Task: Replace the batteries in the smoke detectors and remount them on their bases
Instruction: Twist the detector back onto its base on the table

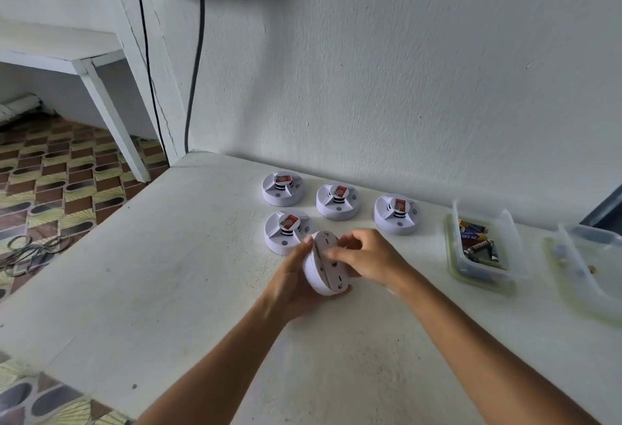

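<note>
Both grips close on the light, rigid smoke detector [321,264], left hand [294,281] cupping its rim at nine o'clock, right hand [365,256] pinching its base.

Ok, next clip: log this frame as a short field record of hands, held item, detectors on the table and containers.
left hand: grips the held detector from below
right hand: fingers curled on its base plate
held detector: tilted on edge, above the table
resting detectors: four, near the wall
battery container: open, holds batteries
second container: right edge, contents unclear
</note>
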